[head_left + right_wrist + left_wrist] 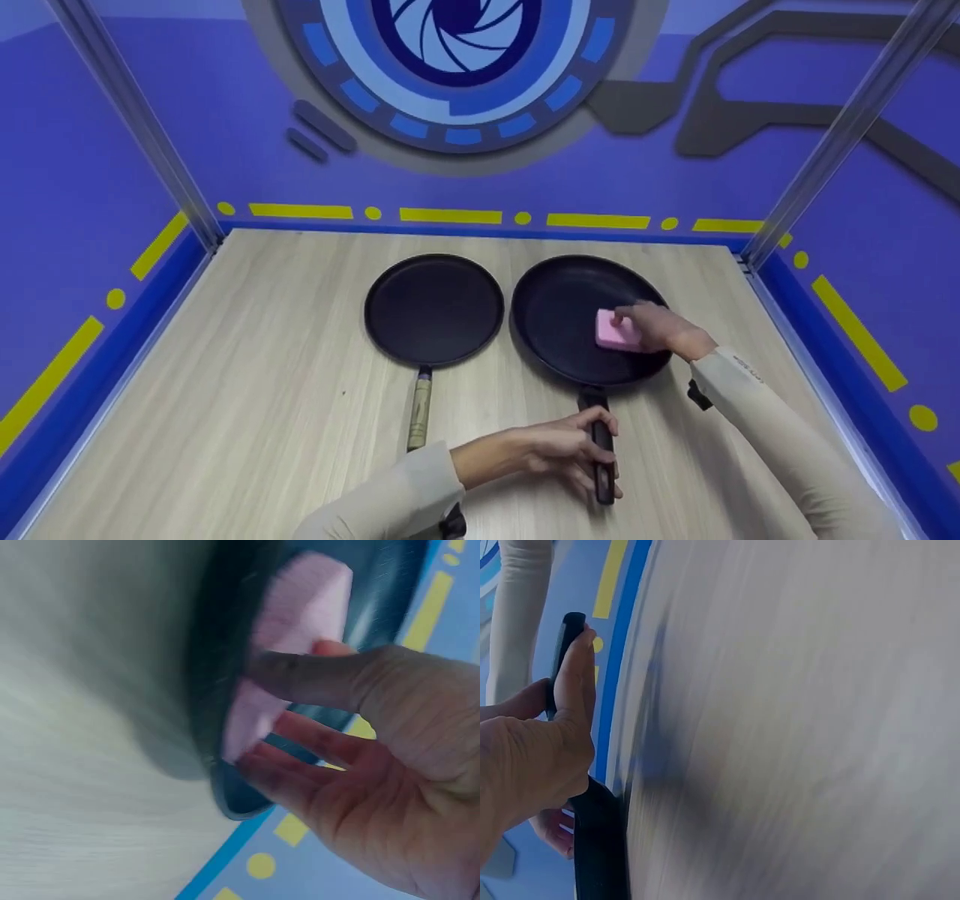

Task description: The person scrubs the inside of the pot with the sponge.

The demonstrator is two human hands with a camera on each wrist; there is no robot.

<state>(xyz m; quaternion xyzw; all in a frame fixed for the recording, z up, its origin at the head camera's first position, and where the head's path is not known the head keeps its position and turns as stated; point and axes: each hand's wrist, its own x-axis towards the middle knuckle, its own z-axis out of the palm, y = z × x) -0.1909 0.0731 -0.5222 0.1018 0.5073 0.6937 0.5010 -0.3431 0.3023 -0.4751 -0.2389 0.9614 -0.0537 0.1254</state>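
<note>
In the head view a deep black frying pan [559, 322] sits right of centre, its black handle [602, 465] pointing toward me. My left hand [559, 450] grips that handle, thumb on one side and fingers on the other; the left wrist view shows the handle [568, 637] held the same way. My right hand [656, 326] holds a pink sponge [615, 331] against the inside of the pan, near its right side. Up close in the right wrist view, thumb and fingers pinch the sponge [300, 607] inside the pan's rim [217, 675].
A flat black griddle pan [433, 311] lies just left of the frying pan, its wood-patterned handle [420, 412] toward me. Both are on a light wooden table [262, 360]. Blue printed panels [225, 120] with metal posts [142, 105] enclose the back and sides.
</note>
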